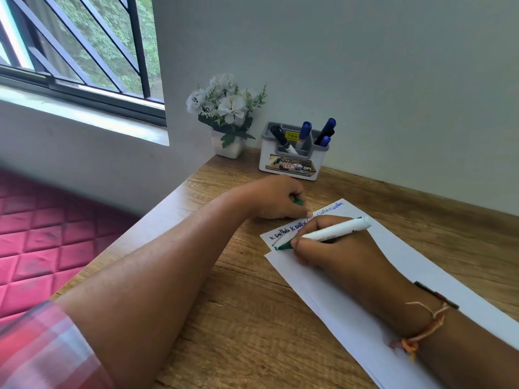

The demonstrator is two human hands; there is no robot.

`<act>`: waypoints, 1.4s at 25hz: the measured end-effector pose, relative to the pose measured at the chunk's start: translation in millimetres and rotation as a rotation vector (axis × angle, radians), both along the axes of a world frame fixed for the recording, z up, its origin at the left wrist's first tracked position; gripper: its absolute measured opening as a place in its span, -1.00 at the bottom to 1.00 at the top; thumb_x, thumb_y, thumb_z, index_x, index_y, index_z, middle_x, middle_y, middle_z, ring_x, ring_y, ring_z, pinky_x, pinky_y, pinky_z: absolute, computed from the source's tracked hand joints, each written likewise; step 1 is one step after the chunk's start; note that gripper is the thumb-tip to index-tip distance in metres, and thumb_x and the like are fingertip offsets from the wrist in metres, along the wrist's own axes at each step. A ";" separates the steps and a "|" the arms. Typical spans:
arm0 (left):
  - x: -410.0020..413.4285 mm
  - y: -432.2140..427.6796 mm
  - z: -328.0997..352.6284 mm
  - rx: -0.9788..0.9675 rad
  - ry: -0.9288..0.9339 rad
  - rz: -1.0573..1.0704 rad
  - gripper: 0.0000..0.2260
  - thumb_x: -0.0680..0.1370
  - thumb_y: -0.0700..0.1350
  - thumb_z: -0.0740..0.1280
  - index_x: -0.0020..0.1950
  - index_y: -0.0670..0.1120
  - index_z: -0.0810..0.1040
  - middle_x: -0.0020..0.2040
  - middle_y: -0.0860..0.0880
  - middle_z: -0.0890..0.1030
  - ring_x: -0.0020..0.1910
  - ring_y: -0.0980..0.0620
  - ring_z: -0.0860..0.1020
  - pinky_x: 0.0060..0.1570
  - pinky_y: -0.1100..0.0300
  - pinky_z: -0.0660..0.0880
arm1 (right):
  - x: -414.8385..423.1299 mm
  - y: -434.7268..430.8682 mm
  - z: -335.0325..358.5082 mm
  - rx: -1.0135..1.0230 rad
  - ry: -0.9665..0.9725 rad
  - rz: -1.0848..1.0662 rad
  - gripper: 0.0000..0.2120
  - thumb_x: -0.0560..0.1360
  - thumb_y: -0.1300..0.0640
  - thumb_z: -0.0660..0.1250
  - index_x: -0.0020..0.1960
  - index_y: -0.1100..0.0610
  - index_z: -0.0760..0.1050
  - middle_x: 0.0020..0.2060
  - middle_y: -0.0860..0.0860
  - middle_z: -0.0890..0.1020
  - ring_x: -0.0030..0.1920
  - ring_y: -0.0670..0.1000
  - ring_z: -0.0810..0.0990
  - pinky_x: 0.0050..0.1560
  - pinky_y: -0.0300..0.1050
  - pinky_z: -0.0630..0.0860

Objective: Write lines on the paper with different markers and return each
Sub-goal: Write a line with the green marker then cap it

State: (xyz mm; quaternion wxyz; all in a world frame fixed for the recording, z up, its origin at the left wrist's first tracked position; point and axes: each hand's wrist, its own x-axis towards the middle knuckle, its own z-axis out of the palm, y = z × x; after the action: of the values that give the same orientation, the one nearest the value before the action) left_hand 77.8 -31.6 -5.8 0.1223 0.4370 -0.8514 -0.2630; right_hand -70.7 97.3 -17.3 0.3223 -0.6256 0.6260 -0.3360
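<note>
Left hand (276, 197) has its fingers curled round what looks like the green cap (298, 203) while pinning the paper (407, 248) by its top edge. If it lifts, the loose sheets could slide and smear wet ink. Right hand (331, 248) grips the green marker (331, 233), tip at the sheet's left edge (might run onto the wood). Wooden counter (238, 318); red quilted mattress (36, 234), barred window (84, 46), flower pot (227, 144), marker holder (289, 164) in the back corner.

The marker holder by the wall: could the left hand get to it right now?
Probably yes: the left hand lies just before the marker holder, only bare desk between, though it grips a green cap.
</note>
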 end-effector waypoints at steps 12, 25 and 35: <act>-0.8 -1.6 -0.7 -0.003 -0.012 0.000 -0.89 0.54 0.11 0.41 -0.08 0.11 0.58 -0.20 0.14 0.55 -0.21 0.16 0.46 -0.22 0.19 0.37 | -2.4 -3.6 -3.5 0.010 -0.038 -0.017 -0.98 0.45 0.10 0.49 -0.16 0.03 0.68 -0.27 -0.12 0.72 -0.20 -0.15 0.65 -0.29 -0.29 0.46; -1.8 -3.5 -2.7 -0.017 -0.022 0.005 -0.85 0.53 0.12 0.41 -0.01 0.07 0.61 -0.11 0.12 0.59 -0.14 0.13 0.50 -0.19 0.18 0.41 | -3.7 -4.4 -5.7 0.000 -0.008 -0.041 -0.96 0.47 0.09 0.52 -0.10 0.00 0.67 -0.12 -0.13 0.74 -0.08 -0.11 0.68 -0.23 -0.27 0.50; -1.3 1.1 0.6 -0.031 -0.011 -0.002 -0.80 0.55 0.09 0.41 0.05 0.00 0.63 -0.22 0.16 0.51 -0.25 0.19 0.43 -0.28 0.22 0.33 | -5.7 -3.8 -5.2 -0.012 -0.040 -0.049 -0.96 0.45 0.10 0.51 -0.15 0.01 0.67 -0.24 -0.11 0.72 -0.20 -0.13 0.65 -0.33 -0.32 0.45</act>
State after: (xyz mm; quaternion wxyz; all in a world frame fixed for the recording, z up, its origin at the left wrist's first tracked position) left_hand 76.6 -30.4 -5.2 0.1240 0.4358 -0.8565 -0.2472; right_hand -76.4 93.5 -22.4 0.3227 -0.6052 0.6326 -0.3597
